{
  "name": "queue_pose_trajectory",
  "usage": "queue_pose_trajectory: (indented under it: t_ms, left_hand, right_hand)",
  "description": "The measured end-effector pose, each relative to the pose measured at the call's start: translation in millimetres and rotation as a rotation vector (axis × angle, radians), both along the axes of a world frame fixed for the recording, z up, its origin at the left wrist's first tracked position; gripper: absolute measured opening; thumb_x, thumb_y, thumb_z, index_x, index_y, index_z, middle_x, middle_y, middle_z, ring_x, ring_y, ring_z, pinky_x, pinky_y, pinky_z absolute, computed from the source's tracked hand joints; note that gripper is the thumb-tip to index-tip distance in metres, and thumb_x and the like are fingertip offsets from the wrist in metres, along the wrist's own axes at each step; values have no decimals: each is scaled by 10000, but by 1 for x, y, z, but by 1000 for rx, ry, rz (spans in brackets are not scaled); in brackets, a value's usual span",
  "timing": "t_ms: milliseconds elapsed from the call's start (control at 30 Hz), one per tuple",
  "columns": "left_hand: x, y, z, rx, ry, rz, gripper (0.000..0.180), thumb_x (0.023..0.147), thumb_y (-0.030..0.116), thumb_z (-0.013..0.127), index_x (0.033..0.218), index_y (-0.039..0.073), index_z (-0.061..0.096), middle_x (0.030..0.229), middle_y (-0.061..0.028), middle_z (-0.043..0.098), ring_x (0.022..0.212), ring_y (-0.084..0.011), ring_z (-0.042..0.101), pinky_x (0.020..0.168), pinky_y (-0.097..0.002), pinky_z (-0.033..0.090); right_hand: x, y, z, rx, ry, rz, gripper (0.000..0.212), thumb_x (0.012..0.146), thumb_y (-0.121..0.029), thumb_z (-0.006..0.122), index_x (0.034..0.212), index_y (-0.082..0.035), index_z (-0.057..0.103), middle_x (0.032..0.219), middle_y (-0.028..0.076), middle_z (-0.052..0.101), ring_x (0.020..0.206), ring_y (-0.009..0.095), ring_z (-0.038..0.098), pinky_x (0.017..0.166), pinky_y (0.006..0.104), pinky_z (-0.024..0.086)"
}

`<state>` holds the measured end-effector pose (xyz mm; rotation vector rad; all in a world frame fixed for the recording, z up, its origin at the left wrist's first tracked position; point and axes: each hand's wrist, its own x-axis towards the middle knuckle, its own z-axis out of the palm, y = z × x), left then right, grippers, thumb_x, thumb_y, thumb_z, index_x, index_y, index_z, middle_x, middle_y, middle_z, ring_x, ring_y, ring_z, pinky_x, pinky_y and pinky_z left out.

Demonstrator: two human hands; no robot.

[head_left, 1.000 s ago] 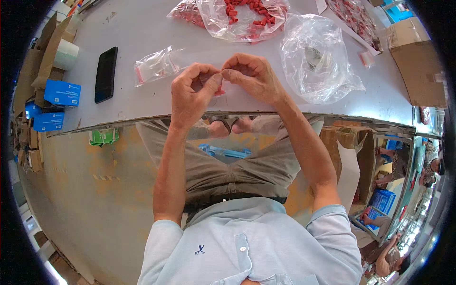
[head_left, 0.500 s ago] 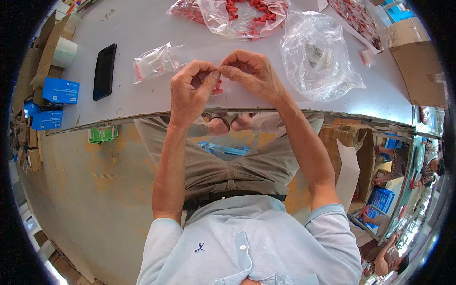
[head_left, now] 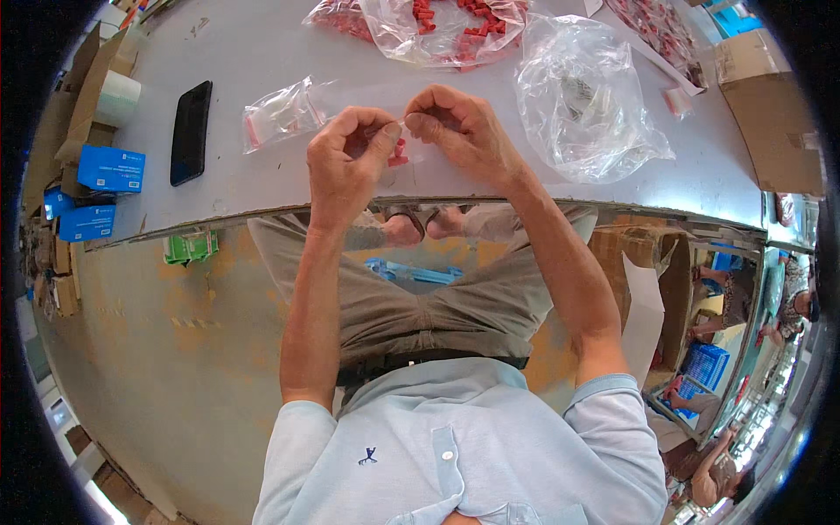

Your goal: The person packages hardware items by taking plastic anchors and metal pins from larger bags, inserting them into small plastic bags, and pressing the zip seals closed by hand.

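Observation:
Above the near table edge, my left hand and my right hand meet with thumbs and forefingers pinched close together. Between them they hold what looks like a small clear plastic bag by its upper edge; most of it is hidden by the fingers or too transparent to make out. Below the pinch, beside my left thumb, small red pieces show. Left of my left hand lie small clear zip bags with a reddish strip. To the right of my right hand rests a large crumpled clear bag with something greyish inside.
At the back, an open clear bag holds many red tubular pieces. A black phone lies on the left, near blue boxes. A cardboard box stands at the right end. Other people sit far right.
Both hands have shifted slightly up and left, still pinched together. The red pieces below the fingers show a little more.

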<state>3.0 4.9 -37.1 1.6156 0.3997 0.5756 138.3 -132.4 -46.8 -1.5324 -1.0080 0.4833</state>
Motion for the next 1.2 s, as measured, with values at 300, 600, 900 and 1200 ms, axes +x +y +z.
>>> queue_pose_trajectory:
  t_ms: [300, 600, 900, 1200]
  left_hand:
    - [-3, 6, -8, 138, 0, -50, 36, 962, 50, 742, 981, 23, 729, 853, 33, 686, 778, -44, 603, 712, -214, 501]
    - [-2, 5, -3, 67, -19, -8, 63, 933, 38, 757, 941, -3, 711, 819, -3, 687, 743, -64, 630, 687, -239, 523]
    - [-7, 6, -7, 178, -16, 13, 60, 912, 44, 785, 886, 14, 740, 800, -10, 679, 742, -67, 620, 685, -250, 519]
    - [-2, 5, -5, 52, -27, 24, 77, 932, 62, 772, 976, -1, 772, 833, -18, 724, 743, -66, 620, 687, -235, 514]
  right_hand:
    - [0, -1, 0, 12, 45, 56, 134, 994, -118, 699, 1050, 4, 691, 876, -2, 671, 797, 54, 577, 719, 241, 503]
    - [1, -2, 6, -16, 156, 50, 138, 1000, -111, 698, 1078, 2, 683, 943, -14, 665, 865, 55, 592, 784, 232, 498]
    - [1, -2, 4, -1, 174, 88, 108, 998, -83, 703, 1063, 2, 694, 947, -7, 682, 895, 54, 625, 812, 238, 521]
    - [-3, 1, 5, 57, 120, -22, 101, 978, -90, 726, 971, 10, 726, 835, -15, 694, 768, 26, 585, 674, 216, 503]
